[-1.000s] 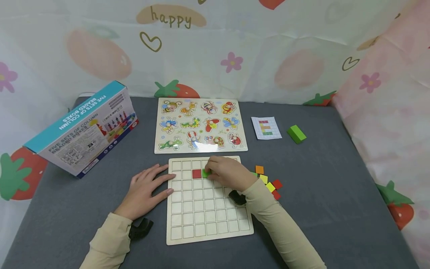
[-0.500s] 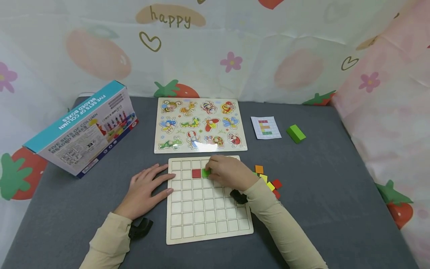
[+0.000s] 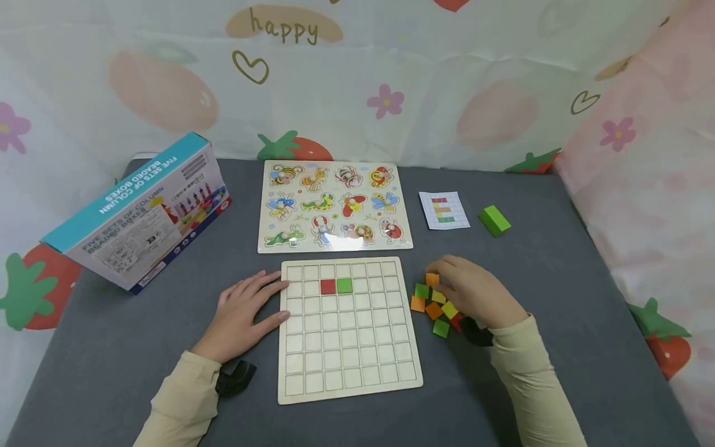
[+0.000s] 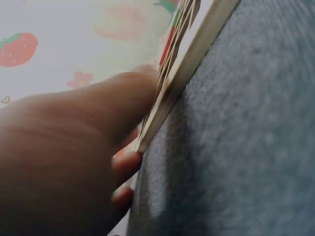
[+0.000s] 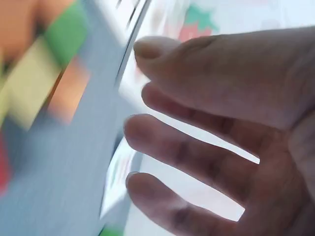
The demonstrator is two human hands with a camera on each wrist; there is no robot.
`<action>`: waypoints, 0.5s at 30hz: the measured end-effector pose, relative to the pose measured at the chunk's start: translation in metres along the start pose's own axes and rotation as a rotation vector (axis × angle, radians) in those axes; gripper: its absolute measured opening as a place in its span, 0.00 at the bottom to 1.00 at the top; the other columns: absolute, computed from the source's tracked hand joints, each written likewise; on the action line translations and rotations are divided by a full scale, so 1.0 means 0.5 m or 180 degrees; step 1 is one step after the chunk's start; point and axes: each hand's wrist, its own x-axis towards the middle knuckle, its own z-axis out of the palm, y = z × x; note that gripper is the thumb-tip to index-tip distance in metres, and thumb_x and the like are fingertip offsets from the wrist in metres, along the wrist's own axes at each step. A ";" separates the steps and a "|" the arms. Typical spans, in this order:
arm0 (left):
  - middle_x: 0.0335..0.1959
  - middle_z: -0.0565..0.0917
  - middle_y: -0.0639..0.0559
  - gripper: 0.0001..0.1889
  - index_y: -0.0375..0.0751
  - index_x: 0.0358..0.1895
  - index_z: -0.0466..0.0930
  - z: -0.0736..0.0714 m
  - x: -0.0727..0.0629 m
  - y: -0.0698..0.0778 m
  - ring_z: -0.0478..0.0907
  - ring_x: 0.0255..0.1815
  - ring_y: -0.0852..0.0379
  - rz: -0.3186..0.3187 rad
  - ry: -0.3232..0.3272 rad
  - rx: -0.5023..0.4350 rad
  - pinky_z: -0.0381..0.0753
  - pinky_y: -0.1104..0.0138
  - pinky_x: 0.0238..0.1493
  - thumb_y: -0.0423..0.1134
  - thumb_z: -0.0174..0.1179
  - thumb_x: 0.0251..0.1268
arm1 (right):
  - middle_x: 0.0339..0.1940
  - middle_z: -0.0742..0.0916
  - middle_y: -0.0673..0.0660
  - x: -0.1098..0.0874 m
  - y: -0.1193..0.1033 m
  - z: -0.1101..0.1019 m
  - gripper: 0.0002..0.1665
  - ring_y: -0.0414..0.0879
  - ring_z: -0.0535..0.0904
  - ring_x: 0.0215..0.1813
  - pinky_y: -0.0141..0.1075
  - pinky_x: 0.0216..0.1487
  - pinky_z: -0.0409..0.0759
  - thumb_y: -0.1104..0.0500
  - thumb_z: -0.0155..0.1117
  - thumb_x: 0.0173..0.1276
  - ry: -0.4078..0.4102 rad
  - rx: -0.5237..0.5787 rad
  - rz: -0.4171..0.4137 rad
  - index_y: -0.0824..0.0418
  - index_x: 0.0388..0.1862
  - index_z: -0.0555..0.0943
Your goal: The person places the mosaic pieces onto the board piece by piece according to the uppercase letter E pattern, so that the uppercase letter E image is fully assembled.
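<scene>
A pale wooden grid board (image 3: 350, 338) lies in front of the person. In its second row a red square tile (image 3: 328, 286) and a green square tile (image 3: 344, 285) sit side by side in neighbouring cells. The left hand (image 3: 240, 318) rests at the board's left edge with fingers spread; in the left wrist view its fingertips touch the board's edge (image 4: 194, 61). Over the loose tiles to the right of the board hovers the right hand (image 3: 477, 292). Its fingers (image 5: 167, 142) are apart with nothing between them, close to orange, yellow and green tiles (image 5: 66, 34).
Behind the board lies an insect picture puzzle (image 3: 335, 208). Right of that are a small card (image 3: 444, 211) with a coloured grid pattern and a green block (image 3: 494, 221). A large cardboard box (image 3: 145, 214) stands at the left. A printed cloth (image 3: 424, 74) hangs behind the table.
The right hand has let go of the green tile, leaving it beside the red one, and has moved right to the loose tiles. The left hand has stayed at the board's edge.
</scene>
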 end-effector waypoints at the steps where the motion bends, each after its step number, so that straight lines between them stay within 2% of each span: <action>1: 0.73 0.62 0.50 0.31 0.55 0.70 0.65 0.001 0.002 0.001 0.52 0.75 0.43 -0.0033 -0.0002 -0.0034 0.49 0.41 0.64 0.60 0.55 0.66 | 0.46 0.84 0.56 -0.017 0.015 -0.003 0.18 0.48 0.81 0.44 0.42 0.43 0.81 0.66 0.69 0.61 -0.0034 0.0029 0.0134 0.61 0.51 0.81; 3: 0.73 0.63 0.49 0.32 0.54 0.71 0.64 0.001 0.005 0.005 0.53 0.74 0.43 -0.0106 0.0007 -0.0136 0.49 0.41 0.64 0.59 0.55 0.66 | 0.47 0.84 0.57 -0.049 0.044 -0.001 0.18 0.50 0.82 0.45 0.44 0.45 0.82 0.68 0.67 0.61 -0.0093 0.0124 0.0320 0.62 0.51 0.80; 5: 0.72 0.64 0.47 0.33 0.51 0.71 0.64 -0.002 0.009 0.009 0.54 0.74 0.42 -0.0173 0.0024 -0.0195 0.50 0.40 0.63 0.59 0.56 0.66 | 0.48 0.84 0.57 -0.072 0.067 0.009 0.19 0.51 0.82 0.47 0.45 0.46 0.82 0.70 0.67 0.61 -0.0143 0.0259 0.0390 0.62 0.52 0.80; 10: 0.73 0.61 0.43 0.36 0.46 0.72 0.62 -0.014 0.025 0.022 0.54 0.73 0.40 -0.0252 -0.0050 -0.0225 0.49 0.40 0.65 0.58 0.59 0.64 | 0.49 0.82 0.55 -0.101 0.099 0.045 0.21 0.49 0.79 0.51 0.45 0.52 0.79 0.72 0.68 0.58 -0.0005 0.0374 0.0255 0.62 0.51 0.80; 15: 0.75 0.55 0.42 0.36 0.45 0.71 0.63 -0.012 0.045 0.027 0.49 0.75 0.39 -0.0150 -0.0219 -0.0241 0.47 0.39 0.68 0.56 0.61 0.63 | 0.46 0.83 0.53 -0.115 0.113 0.068 0.21 0.46 0.79 0.48 0.43 0.49 0.80 0.74 0.70 0.55 0.0251 0.0453 0.0149 0.60 0.47 0.82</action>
